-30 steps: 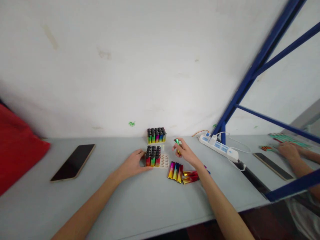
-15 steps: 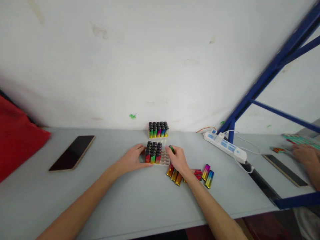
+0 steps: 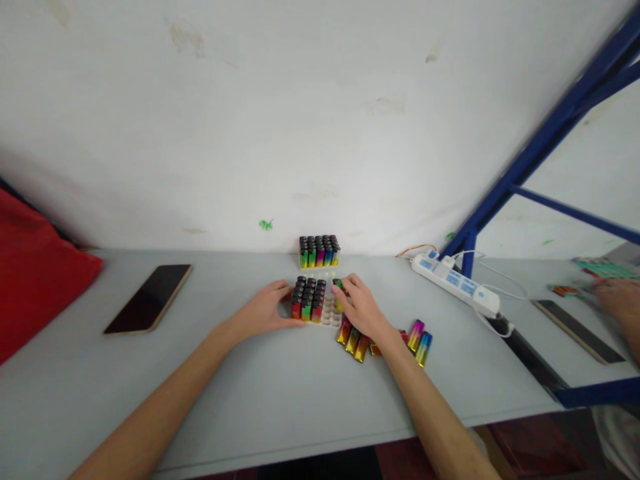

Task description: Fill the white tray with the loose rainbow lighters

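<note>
A white tray [image 3: 331, 313] on the grey table has several upright lighters [image 3: 307, 300] with black tops in its left part; the cups at its right show no lighters. My left hand [image 3: 267, 308] grips the tray's left side, thumb along the front edge. Over the tray's right part, my right hand [image 3: 357, 303] holds a green and yellow lighter [image 3: 339, 293] between thumb and fingers. Several gold and red lighters [image 3: 356, 345] lie just below that hand, partly hidden by the wrist. A purple one [image 3: 415, 335] and a blue one [image 3: 424, 348] lie further right.
A full pack of lighters [image 3: 319, 253] stands near the wall. At the left are a phone [image 3: 150, 299] and a red bag [image 3: 40, 280]. A power strip [image 3: 455, 285] with cables and a blue frame [image 3: 530, 157] are right. Beyond it shows another person's hand [image 3: 620, 300].
My right hand has turned and shifted slightly, and the green and yellow lighter in it now shows more upright over the tray. The whole view has shifted a little.
</note>
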The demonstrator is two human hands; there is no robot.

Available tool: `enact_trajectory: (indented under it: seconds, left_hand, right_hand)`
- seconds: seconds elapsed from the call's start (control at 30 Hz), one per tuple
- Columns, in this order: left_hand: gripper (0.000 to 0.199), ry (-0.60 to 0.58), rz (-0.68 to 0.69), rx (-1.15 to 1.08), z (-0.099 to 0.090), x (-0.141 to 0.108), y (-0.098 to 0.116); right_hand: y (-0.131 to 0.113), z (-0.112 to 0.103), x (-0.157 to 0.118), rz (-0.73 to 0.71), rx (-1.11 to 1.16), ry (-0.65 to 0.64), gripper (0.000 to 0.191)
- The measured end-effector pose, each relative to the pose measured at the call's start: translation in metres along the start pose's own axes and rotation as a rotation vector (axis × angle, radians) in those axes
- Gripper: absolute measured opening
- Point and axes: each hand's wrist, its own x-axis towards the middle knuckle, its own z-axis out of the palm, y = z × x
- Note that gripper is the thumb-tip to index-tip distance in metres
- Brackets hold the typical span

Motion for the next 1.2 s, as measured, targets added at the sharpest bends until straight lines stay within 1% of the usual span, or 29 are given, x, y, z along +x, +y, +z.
enact_trajectory:
  seconds: [0.1, 0.2, 0.23, 0.3, 0.37, 0.43, 0.57, 0.63, 0.7, 0.77, 0.83, 0.9, 0.97, 1.0, 1.03, 1.1, 1.17, 1.2]
  left_hand:
    - [0.072, -0.001, -0.002, 0.007, 0.001, 0.0, 0.001]
    - [0.069, -0.001, 0.004, 0.015, 0.0, -0.001, 0.003]
    - [0.068, 0.0, 0.001, 0.018, 0.0, -0.001, 0.004]
    - [0.068, 0.001, -0.014, 0.027, 0.0, -0.001, 0.006]
    - [0.067, -0.002, -0.027, 0.032, -0.001, -0.001, 0.006]
    - [0.065, -0.009, -0.026, 0.03, -0.001, -0.001, 0.007]
    - [0.065, -0.005, -0.027, 0.018, -0.001, 0.0, 0.005]
    - [0.065, -0.001, -0.018, -0.001, -0.001, 0.0, 0.004]
    - [0.066, 0.001, -0.003, -0.012, -0.001, 0.001, 0.003]
    - [0.067, 0.001, -0.001, -0.002, -0.001, 0.002, 0.001]
    - [0.068, -0.007, -0.005, 0.009, -0.001, 0.002, 0.001]
    - [0.069, -0.015, -0.007, 0.016, -0.002, 0.003, 0.001]
    - [0.069, -0.018, -0.015, 0.027, -0.002, 0.003, 0.002]
    - [0.068, -0.019, -0.02, 0.035, -0.002, 0.003, 0.002]
    - [0.067, -0.022, -0.022, 0.04, -0.002, 0.004, 0.003]
    - [0.066, -0.029, -0.02, 0.045, -0.002, 0.004, 0.003]
    - [0.064, -0.027, -0.012, 0.047, -0.002, 0.004, 0.003]
    - [0.065, -0.025, -0.011, 0.05, -0.002, 0.004, 0.002]
  right_hand:
    - [0.003, -0.002, -0.001, 0.038, -0.089, -0.016, 0.043]
    - [0.008, -0.001, 0.0, 0.072, -0.079, 0.001, 0.034]
    - [0.01, -0.001, 0.001, 0.064, -0.072, -0.017, 0.03]
    - [0.014, 0.001, 0.003, 0.036, -0.073, -0.1, 0.024]
    - [0.018, 0.004, 0.004, 0.015, -0.099, -0.185, 0.022]
    - [0.02, 0.006, 0.005, 0.002, -0.135, -0.223, 0.022]
    - [0.018, 0.008, 0.006, -0.001, -0.176, -0.206, 0.019]
    - [0.017, 0.005, 0.006, 0.004, -0.166, -0.194, 0.018]
    - [0.016, -0.003, 0.005, 0.008, -0.14, -0.177, 0.018]
    - [0.017, -0.019, 0.001, 0.036, -0.116, -0.118, 0.025]
    - [0.019, -0.04, -0.008, 0.089, -0.112, -0.023, 0.031]
    - [0.021, -0.06, -0.023, 0.133, -0.136, 0.056, 0.032]
    - [0.02, -0.075, -0.043, 0.15, -0.178, 0.092, 0.031]
    - [0.018, -0.079, -0.055, 0.156, -0.202, 0.096, 0.03]
    - [0.015, -0.079, -0.065, 0.165, -0.227, 0.093, 0.03]
    - [0.007, -0.073, -0.085, 0.182, -0.277, 0.064, 0.03]
    - [-0.004, -0.058, -0.097, 0.174, -0.329, 0.013, 0.036]
    - [-0.01, -0.049, -0.099, 0.156, -0.349, -0.017, 0.043]
